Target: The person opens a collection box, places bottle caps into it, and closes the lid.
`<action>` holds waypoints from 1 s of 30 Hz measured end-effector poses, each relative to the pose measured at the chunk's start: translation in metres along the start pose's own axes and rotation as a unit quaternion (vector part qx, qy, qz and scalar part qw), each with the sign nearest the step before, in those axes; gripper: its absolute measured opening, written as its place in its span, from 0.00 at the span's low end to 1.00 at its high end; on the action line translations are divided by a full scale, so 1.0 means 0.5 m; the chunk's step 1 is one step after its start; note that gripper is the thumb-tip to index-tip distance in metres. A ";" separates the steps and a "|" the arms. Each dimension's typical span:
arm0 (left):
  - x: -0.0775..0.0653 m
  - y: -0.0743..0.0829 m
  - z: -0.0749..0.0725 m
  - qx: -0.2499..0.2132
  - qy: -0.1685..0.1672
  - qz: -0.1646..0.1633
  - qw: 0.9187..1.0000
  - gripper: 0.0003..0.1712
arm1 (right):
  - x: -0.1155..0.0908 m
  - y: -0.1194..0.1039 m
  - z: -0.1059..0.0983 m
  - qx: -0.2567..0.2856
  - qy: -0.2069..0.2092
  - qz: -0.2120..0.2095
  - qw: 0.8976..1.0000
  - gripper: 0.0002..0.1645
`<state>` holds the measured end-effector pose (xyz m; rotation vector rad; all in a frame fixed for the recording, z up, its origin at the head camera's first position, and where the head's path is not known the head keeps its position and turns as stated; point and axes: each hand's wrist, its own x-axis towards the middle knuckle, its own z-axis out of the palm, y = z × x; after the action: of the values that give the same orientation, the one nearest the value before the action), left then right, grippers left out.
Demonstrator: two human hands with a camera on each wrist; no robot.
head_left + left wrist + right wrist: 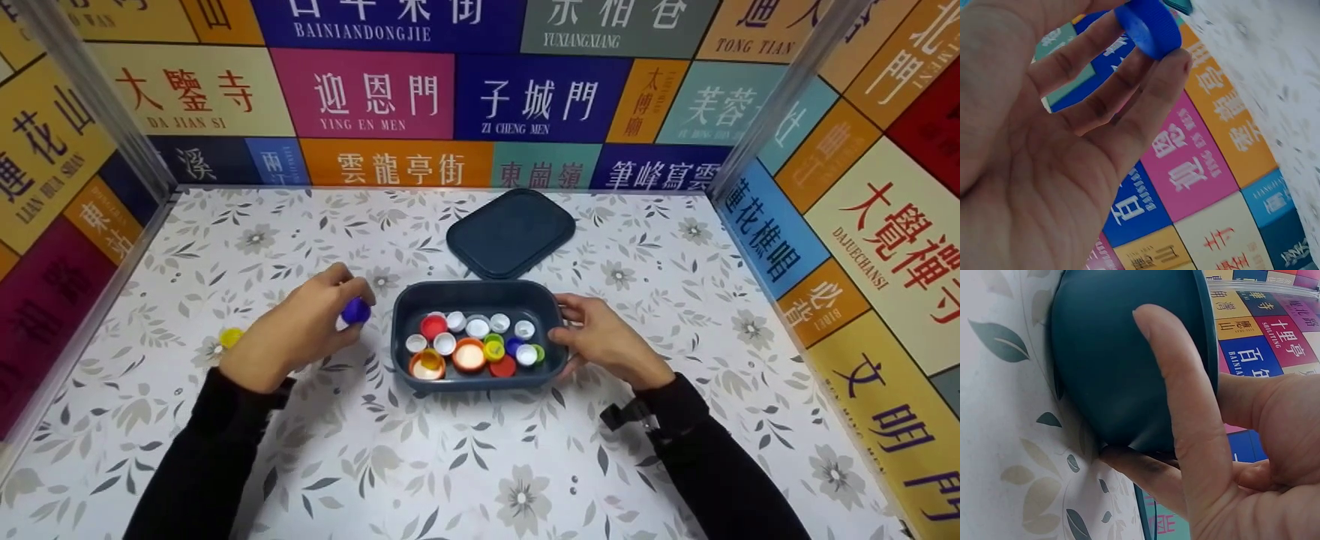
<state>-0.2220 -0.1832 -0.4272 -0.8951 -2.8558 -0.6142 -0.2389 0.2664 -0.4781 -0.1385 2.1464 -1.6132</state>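
My left hand [300, 322] pinches a blue bottle cap [355, 310] in its fingertips, to the left of a dark blue-grey plastic box [480, 385]. The left wrist view shows the ridged side of the cap [1165, 25] between the fingertips. With my right hand [607, 341] I grip the right end of the box; up close in the right wrist view, the digits spread around the box wall [1123, 365]. Inside the box lie several bottle caps, among them a white cap [477, 327], a red cap [502, 366] and an orange-rimmed cap [469, 355].
Behind the box, a matching dark lid [511, 232] lies on the flower-patterned tabletop [517, 472]. A yellow cap [230, 337] rests left of my left wrist. Printed panels [360, 94] stand along the back and both sides.
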 end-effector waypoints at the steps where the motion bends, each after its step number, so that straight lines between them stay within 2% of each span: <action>1: 0.006 0.009 0.002 -0.001 0.002 0.005 1.000 0.17 | 0.000 0.000 0.000 -0.002 0.001 0.000 1.000 0.45; 9: 0.052 0.083 0.035 -0.005 -0.016 0.047 0.999 0.18 | 0.002 0.001 -0.001 -0.006 0.005 0.004 1.000 0.45; 16: 0.094 0.126 0.068 0.003 -0.034 0.091 0.995 0.18 | 0.001 0.001 -0.002 -0.009 0.003 0.000 1.000 0.45; 25: 0.152 0.184 0.116 0.030 -0.096 0.079 0.992 0.19 | 0.000 0.000 -0.001 0.005 -0.004 -0.003 1.000 0.45; 30: 0.170 0.209 0.138 0.051 -0.121 0.066 0.989 0.18 | -0.002 0.000 -0.001 0.023 -0.010 -0.005 1.000 0.45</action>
<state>-0.2306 -0.0324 -0.4370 -1.2058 -2.9707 -0.3638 -0.2380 0.2674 -0.4778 -0.1507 2.0951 -1.6597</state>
